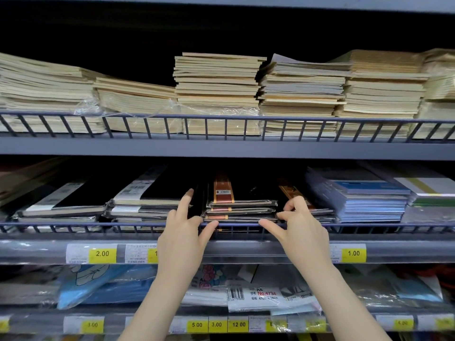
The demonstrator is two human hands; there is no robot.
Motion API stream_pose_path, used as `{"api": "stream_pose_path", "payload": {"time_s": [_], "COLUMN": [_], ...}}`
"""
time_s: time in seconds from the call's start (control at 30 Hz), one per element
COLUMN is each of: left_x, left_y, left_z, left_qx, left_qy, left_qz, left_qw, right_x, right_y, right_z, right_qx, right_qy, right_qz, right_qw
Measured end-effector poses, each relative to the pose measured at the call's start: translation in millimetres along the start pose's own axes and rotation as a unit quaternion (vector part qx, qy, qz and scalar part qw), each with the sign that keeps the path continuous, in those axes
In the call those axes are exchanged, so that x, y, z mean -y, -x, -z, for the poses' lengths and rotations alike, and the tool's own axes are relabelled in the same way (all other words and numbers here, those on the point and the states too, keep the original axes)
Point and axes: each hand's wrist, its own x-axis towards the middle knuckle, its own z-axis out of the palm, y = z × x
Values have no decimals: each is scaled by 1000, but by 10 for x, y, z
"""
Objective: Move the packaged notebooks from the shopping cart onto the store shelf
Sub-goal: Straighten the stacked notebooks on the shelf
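A small stack of packaged black notebooks with orange bands (242, 209) lies on the middle shelf (369, 228), behind its wire rail. My left hand (183, 232) touches the stack's left side, index finger stretched along it and thumb at the front edge. My right hand (299, 227) rests at the stack's right front corner, fingers spread, thumb under the front edge. Both hands press against the stack rather than close around it. The shopping cart is out of view.
Black notebooks with white labels (145, 203) lie left of the stack, blue packaged notebooks (364, 200) to the right. Cream exercise books (216, 89) fill the shelf above. Wrapped goods (258, 297) sit on the lower shelf. Yellow price tags (102, 254) line the shelf fronts.
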Motion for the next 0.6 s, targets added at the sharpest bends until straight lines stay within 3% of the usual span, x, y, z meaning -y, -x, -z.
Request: {"api": "stream_pose_path", "payload": {"time_s": [0.17,0.33,0.6], "left_x": [-125,-257,-179], "left_y": [18,-86,-107], "left_z": [181,99,-13], "left_qx": [-71,-14,-28], "left_qy": [85,102,170], "left_qz": [21,91,84], "left_qw": [994,991,981], "right_x": [-24,17,11], "right_y": [-60,-153,-42], "right_z": [71,30,-38], "right_qx": [-72,-8,-40], "right_qy": [-36,-31,-106], "right_qz": [-11,-20,-9], "right_qw": [997,999,994]}}
